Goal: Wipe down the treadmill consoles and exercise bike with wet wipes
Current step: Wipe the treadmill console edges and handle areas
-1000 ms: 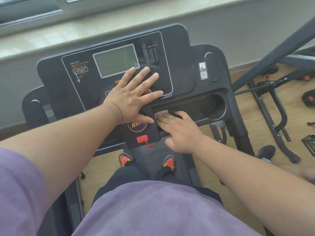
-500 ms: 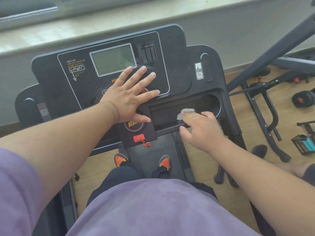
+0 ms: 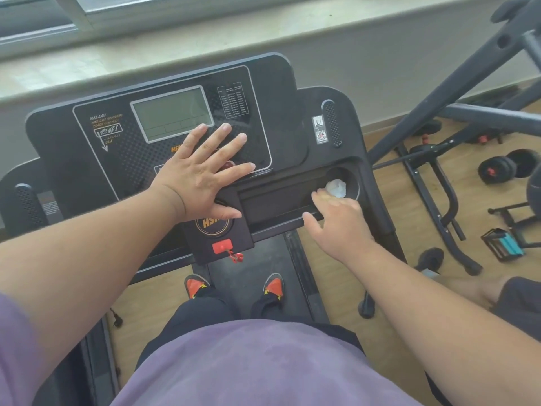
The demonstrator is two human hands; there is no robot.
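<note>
Right-hand fingers (image 3: 322, 197) curled over a crumpled white wet wipe (image 3: 336, 188), pinching it at the near rim of the round cup holder (image 3: 352, 183); one second ago pressed flat at the inner end of the console tray (image 3: 275, 200), half a second ago midway along it. Right hand (image 3: 336, 227) thus carried rightward across the whole tray. Left-hand fingers (image 3: 222, 142) spread wide and flat below the grey display (image 3: 171, 112), unmoved throughout; left hand (image 3: 202, 177) bracing on the treadmill console (image 3: 281, 92). Tray pass judged complete, cup holder next. Dumbbell (image 3: 509, 167) lying on the floor at right.
</note>
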